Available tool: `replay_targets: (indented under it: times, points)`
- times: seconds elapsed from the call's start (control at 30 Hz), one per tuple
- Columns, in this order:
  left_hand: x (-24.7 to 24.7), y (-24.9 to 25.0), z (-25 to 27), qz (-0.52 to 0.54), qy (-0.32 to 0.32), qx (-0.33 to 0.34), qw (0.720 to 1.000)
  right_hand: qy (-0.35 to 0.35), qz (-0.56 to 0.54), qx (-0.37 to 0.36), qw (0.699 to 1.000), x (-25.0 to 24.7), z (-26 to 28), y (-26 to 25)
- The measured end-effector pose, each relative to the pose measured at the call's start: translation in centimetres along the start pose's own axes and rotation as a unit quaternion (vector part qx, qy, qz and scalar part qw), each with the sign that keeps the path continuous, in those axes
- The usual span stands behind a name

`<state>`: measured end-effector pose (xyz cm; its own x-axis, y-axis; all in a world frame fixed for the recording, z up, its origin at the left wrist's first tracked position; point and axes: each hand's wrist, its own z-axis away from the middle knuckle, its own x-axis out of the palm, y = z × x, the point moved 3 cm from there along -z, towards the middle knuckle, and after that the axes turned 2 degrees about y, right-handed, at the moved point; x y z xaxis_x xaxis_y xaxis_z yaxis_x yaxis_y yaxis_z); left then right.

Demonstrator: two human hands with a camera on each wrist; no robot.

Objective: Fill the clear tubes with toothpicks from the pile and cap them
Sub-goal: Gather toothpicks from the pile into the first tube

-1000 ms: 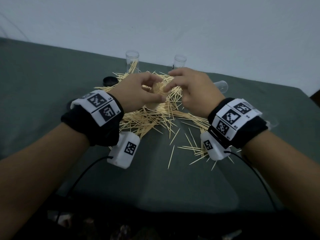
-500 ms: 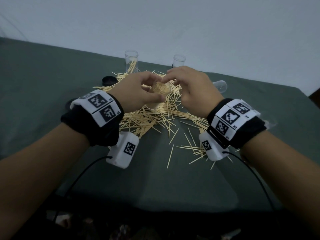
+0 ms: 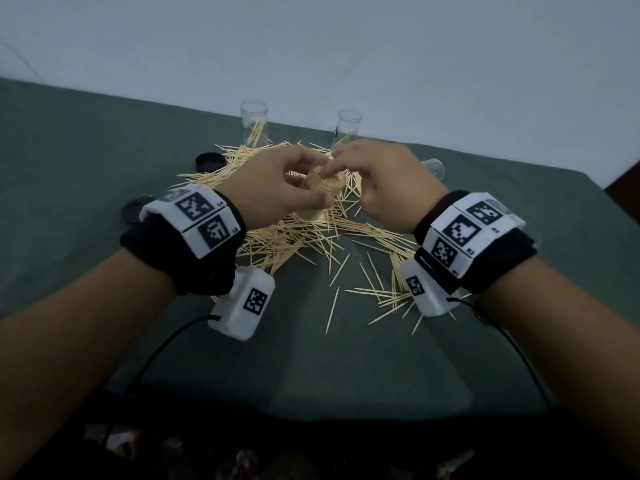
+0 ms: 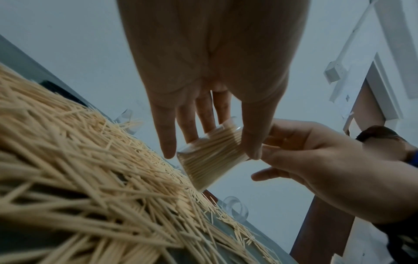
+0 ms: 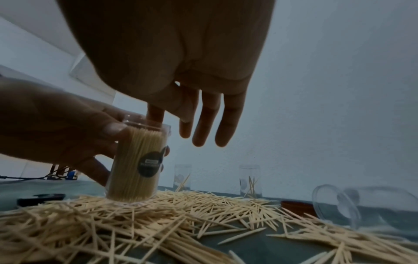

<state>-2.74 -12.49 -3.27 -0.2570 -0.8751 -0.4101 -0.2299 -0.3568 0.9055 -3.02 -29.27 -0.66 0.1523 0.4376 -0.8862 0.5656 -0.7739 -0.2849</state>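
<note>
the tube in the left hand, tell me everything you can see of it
The held tube is a clear plastic cylinder, uncapped, packed nearly full of upright toothpicks, with a dark round label on its side. It stands upright on the toothpick pile. The left hand grips its side; the right hand has a fingertip at its open rim.

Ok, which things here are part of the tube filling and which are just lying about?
In the job:
- full tube, held by left hand
- right hand at its mouth
- toothpick pile
- two standing tubes
- tipped tube
- black caps

Lying about:
- wall box
</note>
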Motion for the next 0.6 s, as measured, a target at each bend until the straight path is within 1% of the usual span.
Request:
replay_targets:
  times: [0.1, 0.17, 0.27, 0.37, 0.47, 0.5, 0.6]
  points:
    - [1.4, 0.6, 0.1, -0.025, -0.018, 0.02, 0.999, 0.027, -0.026, 0.005, 0.999, -1.8, 0.7, -0.2]
    - [2.7, 1.0, -0.1, -0.043, -0.035, 0.025, 0.998, 0.028, -0.018, 0.045, 0.998, -3.1, 1.5, 0.4]
    - [4.5, 1.5, -0.4, -0.057, -0.053, 0.025, 0.997, 0.013, -0.009, 0.096, 0.995, -5.2, 2.9, 1.6]
    - [6.3, 2.4, -0.7, -0.051, -0.061, 0.044, 0.996, -0.002, 0.005, 0.133, 0.991, -7.0, 4.2, 2.7]
    - [8.4, 3.3, -0.8, -0.012, -0.072, 0.045, 0.996, -0.004, 0.035, 0.168, 0.985, -8.3, 6.1, 3.9]
    - [9.1, 3.6, -0.9, -0.005, -0.079, 0.047, 0.996, -0.016, 0.048, 0.178, 0.983, -8.7, 6.8, 4.2]
    - [11.0, 4.3, -1.1, -0.007, -0.096, 0.051, 0.994, -0.078, 0.082, 0.217, 0.97, -9.1, 9.1, 4.9]
